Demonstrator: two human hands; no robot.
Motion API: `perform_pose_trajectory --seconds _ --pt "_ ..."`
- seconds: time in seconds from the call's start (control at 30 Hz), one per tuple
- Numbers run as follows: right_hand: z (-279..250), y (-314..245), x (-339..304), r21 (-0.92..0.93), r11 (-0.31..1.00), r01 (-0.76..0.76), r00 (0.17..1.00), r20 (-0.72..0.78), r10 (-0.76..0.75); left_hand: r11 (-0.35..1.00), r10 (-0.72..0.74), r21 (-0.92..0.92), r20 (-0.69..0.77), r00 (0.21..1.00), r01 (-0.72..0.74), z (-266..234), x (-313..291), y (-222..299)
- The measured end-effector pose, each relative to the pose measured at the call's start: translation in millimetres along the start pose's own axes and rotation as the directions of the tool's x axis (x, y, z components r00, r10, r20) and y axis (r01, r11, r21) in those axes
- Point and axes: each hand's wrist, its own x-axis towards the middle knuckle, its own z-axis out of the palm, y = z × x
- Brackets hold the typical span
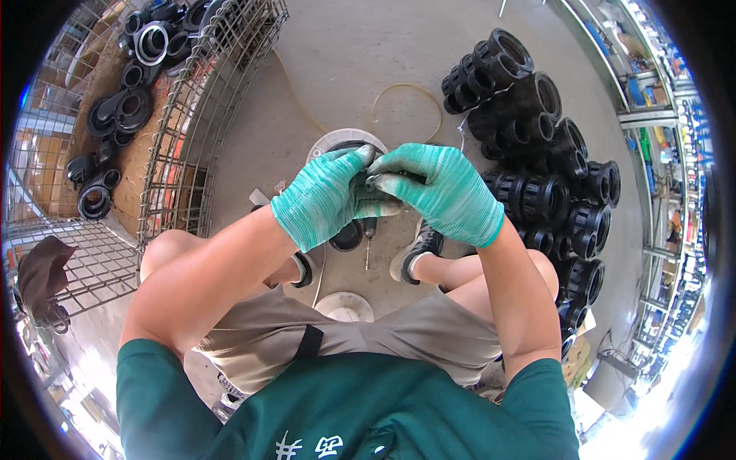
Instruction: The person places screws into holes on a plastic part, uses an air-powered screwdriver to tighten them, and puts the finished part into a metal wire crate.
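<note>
Left hand, in a green knit glove, sits at the centre of the frame with its fingers curled inward and its thumb raised toward the other hand; its palm side is hidden, so I cannot tell whether it grips anything; the right hand, gloved alike, meets it from the right, thumb and forefinger pinched together at a small metal piece, which lies between the two hands just above the frame's centre, too small to make out further.

Behind the fingertips shows the rim of a white round stand, a dark part on it mostly covered by the gloves; below the hands, a tool with a thin metal bit points down the frame, beside a black ring; at the right of the frame, black ribbed fittings lie heaped on the floor; at upper left, a wire basket holds more black fittings; a yellowish hose loops across the floor at upper centre.
</note>
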Motion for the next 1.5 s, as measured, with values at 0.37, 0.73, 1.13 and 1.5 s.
perform_pose_trajectory --seconds 0.37,0.73,1.13,1.5 --pt "-3 7 12 0.066 0.998 -0.003 1.0 -0.019 0.004 0.998 0.065 -0.024 0.072 0.995 -0.063 -17 9 6" --pt "2 18 17 0.307 0.938 -0.158 0.965 -0.151 0.212 0.983 -0.077 0.167 0.017 0.997 0.074 -34 6 10" --pt "6 17 12 0.365 0.913 -0.184 0.962 -0.123 0.243 0.968 -0.064 0.251 0.205 0.977 0.011 -18 -5 11" --pt "0 17 6 0.504 0.852 -0.142 0.986 -0.004 0.166 0.927 -0.012 0.368 0.203 0.979 -0.065 -13 -10 13"
